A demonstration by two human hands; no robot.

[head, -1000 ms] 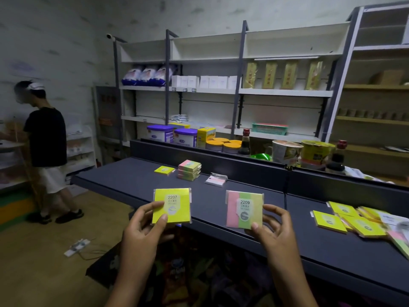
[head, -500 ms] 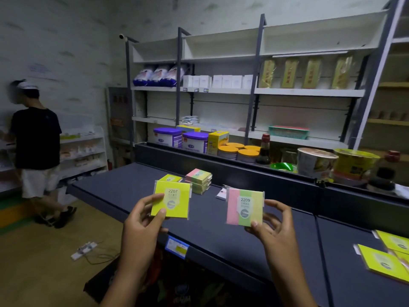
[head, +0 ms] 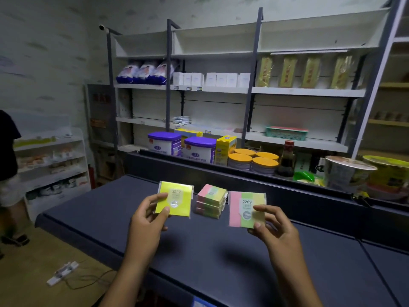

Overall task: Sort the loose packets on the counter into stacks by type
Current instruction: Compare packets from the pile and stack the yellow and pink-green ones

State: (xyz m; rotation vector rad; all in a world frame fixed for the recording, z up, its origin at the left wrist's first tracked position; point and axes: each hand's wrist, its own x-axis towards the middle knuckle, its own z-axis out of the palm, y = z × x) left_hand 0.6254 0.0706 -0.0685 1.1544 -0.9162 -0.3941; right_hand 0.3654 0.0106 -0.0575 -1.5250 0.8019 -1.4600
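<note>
Evidently both packets are raised label-up above the dark flat desk (head: 221, 251) so their numbers can be compared before sorting. The left hand (head: 147, 220) pinches the plain yellow square packet marked 2207 (head: 174, 199), thumb on its face and fingers curled at its left edge. The right hand (head: 273, 227) pinches the pink, green and yellow striped packet marked 2209 (head: 246, 209) at its lower right corner. Between them, on the desk, sits the stack of matching striped packets (head: 211, 203), probably the striped one's destination.

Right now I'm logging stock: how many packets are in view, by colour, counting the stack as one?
Plain yellow packet, in the left hand: 1
Pink-green-yellow packet, in the right hand: 1
Pink-green-yellow stack on the counter: 1
Total: 3
</note>
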